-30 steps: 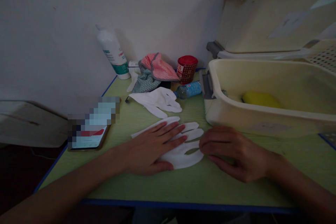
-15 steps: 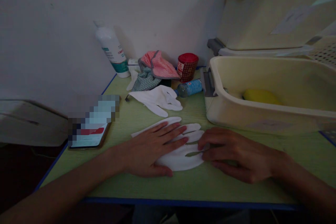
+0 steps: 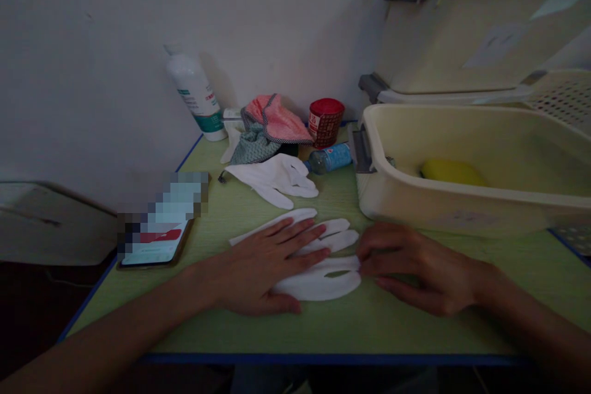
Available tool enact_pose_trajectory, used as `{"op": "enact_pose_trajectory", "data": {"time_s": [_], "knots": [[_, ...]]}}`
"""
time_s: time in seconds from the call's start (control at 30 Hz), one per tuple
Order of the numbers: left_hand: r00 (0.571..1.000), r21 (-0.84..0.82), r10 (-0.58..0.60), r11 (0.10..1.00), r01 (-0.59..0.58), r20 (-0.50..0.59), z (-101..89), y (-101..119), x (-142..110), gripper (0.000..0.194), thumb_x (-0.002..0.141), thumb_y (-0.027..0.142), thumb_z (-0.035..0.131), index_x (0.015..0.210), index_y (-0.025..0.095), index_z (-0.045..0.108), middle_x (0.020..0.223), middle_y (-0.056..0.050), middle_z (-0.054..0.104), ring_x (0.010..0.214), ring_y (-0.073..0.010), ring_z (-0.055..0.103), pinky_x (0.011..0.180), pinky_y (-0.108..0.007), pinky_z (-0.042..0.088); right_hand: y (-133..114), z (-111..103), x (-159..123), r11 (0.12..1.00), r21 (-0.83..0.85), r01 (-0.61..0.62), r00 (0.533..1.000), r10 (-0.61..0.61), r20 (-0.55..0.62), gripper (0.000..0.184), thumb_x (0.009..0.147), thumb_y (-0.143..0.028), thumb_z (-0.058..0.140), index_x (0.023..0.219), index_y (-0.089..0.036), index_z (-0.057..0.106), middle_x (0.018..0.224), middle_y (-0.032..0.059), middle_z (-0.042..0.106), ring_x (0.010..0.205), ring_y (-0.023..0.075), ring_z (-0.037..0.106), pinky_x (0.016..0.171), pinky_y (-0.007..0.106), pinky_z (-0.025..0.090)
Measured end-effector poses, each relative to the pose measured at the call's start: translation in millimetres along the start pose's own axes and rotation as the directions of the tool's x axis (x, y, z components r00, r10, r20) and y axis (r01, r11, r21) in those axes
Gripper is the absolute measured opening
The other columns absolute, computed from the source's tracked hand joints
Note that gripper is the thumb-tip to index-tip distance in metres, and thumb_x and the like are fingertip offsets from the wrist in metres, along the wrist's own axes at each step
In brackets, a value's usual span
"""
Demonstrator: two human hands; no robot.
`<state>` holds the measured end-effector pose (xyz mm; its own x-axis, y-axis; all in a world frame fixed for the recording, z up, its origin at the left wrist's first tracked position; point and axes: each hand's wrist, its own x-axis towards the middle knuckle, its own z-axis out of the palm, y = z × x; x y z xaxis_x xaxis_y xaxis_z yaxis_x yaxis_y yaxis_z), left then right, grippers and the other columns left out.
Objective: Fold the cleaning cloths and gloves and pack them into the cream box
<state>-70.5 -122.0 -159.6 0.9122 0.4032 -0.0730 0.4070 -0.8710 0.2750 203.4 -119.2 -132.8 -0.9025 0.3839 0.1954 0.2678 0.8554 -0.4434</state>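
Head view, left hand (image 3: pixel 261 266) spread flat on white glove (image 3: pixel 316 287), right hand (image 3: pixel 418 268) curled at glove's tips, grip unclear

Probably home: green table (image 3: pixel 332 332) by plain wall (image 3: pixel 277 24), cloths (image 3: pixel 282 122), plastic storage bin (image 3: pixel 406 204)

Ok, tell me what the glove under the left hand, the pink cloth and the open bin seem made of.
Glove: matte white fabric, perhaps cotton; it lies limp and thin. Pink cloth: dull, textured textile, perhaps microfiber, crumpled in soft folds. Open bin: probably smooth plastic, by its rounded, molded look.
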Motion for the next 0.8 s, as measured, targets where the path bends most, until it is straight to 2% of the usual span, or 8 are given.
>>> {"op": "enact_pose_trajectory", "data": {"time_s": [0.07,0.13,0.27,0.47,0.57,0.8], "knots": [[1.000,0.006,0.024,1.000,-0.024,0.001,-0.5,1.5,-0.9,0.069,0.085,0.051,0.048,0.144,0.023,0.024,0.154,-0.012,0.010,0.142,-0.0286,0.010,0.114,-0.045,0.010,1.7,1.7,0.2,0.999,0.013,0.051,0.995,-0.049,-0.083,0.021,0.086,-0.014,0.043,0.090,-0.013,0.063,0.089,0.0115,0.064,0.085,0.0169,0.058,0.076,0.029,0.045],[0.998,0.006,0.057,0.998,-0.057,0.003,-0.9,3.4,-2.0,0.068,0.086,0.051,0.047,0.143,0.024,0.025,0.154,-0.012,0.011,0.142,-0.0284,0.010,0.114,-0.045,0.010,3.5,3.7,1.0,0.997,0.007,0.080,0.991,-0.078,-0.111,0.021,0.086,-0.013,0.044,0.094,-0.012,0.063,0.093,0.0122,0.064,0.088,0.0176,0.058,0.079,0.031,0.045],[0.997,0.008,0.082,0.997,-0.082,0.007,-1.0,6.2,-3.3,0.065,0.086,0.052,0.046,0.142,0.023,0.028,0.153,-0.012,0.014,0.142,-0.0279,0.010,0.114,-0.045,0.011,8.1,8.8,1.9,0.996,-0.029,0.085,0.993,-0.087,-0.077,0.023,0.084,-0.015,0.045,0.095,-0.013,0.065,0.098,0.0123,0.065,0.092,0.0195,0.059,0.083,0.035,0.045],[0.996,0.036,0.082,0.996,-0.083,0.027,0.0,5.2,-3.9,0.067,0.087,0.054,0.044,0.143,0.025,0.025,0.154,-0.011,0.010,0.142,-0.0269,0.007,0.114,-0.045,0.011,12.8,10.2,-1.6,0.996,-0.086,0.012,0.998,-0.017,-0.059,0.024,0.085,-0.021,0.050,0.104,-0.013,0.063,0.107,0.0126,0.064,0.100,0.0202,0.057,0.088,0.035,0.044],[0.996,0.051,0.081,0.995,-0.083,0.032,0.3,4.8,-3.9,0.066,0.087,0.055,0.043,0.143,0.025,0.024,0.154,-0.012,0.011,0.142,-0.0271,0.007,0.114,-0.046,0.010,10.1,7.8,-2.0,0.993,-0.121,-0.013,1.000,0.011,-0.022,0.020,0.086,-0.023,0.051,0.099,-0.014,0.063,0.106,0.0116,0.063,0.098,0.0203,0.058,0.086,0.035,0.044],[0.995,0.069,0.096,0.993,-0.098,0.027,-0.9,5.7,-3.9,0.065,0.088,0.054,0.042,0.143,0.024,0.024,0.153,-0.012,0.014,0.142,-0.0261,0.009,0.115,-0.044,0.011,4.5,3.8,-1.6,0.974,-0.225,-0.022,1.000,0.023,0.002,0.021,0.088,-0.024,0.046,0.078,-0.015,0.062,0.087,0.0088,0.062,0.078,0.0175,0.055,0.071,0.031,0.043]]}}
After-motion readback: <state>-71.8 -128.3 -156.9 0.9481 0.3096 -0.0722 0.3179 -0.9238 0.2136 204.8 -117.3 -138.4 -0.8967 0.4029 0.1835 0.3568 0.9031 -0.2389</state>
